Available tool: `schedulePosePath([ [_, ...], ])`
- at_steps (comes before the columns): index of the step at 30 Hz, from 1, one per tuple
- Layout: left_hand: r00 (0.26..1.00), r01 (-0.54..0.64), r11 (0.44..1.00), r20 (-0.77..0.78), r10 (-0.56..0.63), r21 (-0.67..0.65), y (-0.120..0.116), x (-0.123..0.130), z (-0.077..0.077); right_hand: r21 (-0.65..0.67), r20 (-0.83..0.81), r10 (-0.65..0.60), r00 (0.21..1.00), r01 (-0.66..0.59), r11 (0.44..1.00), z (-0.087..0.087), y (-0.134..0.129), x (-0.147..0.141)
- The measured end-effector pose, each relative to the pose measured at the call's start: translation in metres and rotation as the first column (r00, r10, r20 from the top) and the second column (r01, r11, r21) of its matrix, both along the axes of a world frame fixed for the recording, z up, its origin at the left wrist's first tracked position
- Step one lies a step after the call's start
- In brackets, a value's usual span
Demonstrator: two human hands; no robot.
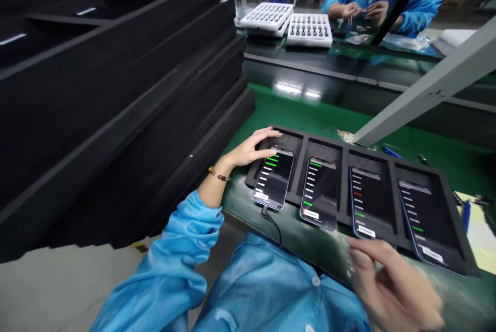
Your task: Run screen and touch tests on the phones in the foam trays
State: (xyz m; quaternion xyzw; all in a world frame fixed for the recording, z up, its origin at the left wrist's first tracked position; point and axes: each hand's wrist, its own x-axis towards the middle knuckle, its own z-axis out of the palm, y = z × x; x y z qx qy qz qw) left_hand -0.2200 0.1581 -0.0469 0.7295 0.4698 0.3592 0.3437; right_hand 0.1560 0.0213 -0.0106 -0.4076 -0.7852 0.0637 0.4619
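My left hand [253, 148] rests with its fingers apart at the top of the leftmost phone [276, 177], thumb over the upper end of its screen. A black cable [273, 218] is plugged into that phone's lower end. A black tray [302, 166] with open compartments carries this phone, a second phone [320, 192], a third phone [372, 200] and a fourth phone [430, 223], all with lit text lists. Slightly blurred, my right hand [387, 280] hovers below the third phone, thumb and index finger closed together with nothing visible between them.
Tall stacked black foam trays [155, 115] rise at the left. A slanted grey bar [426, 84] crosses the right side. White trays of small parts [310, 30] stand across the bench, near a person in blue [418, 16] handling something small. Blue tools and paper lie at the right.
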Motion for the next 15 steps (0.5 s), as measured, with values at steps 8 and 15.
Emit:
schedulePosePath([
  [8,0.995,0.044,0.999,-0.088,-0.044,0.007,-0.004,0.002,0.001,-0.106,0.091,0.182,0.979,-0.172,0.979,-0.040,-0.013,0.047],
  [15,0.987,0.092,0.995,-0.130,-0.095,-0.029,-0.006,-0.001,0.003,-0.264,-0.148,0.314,0.938,-0.344,0.901,-0.031,-0.008,-0.002],
])
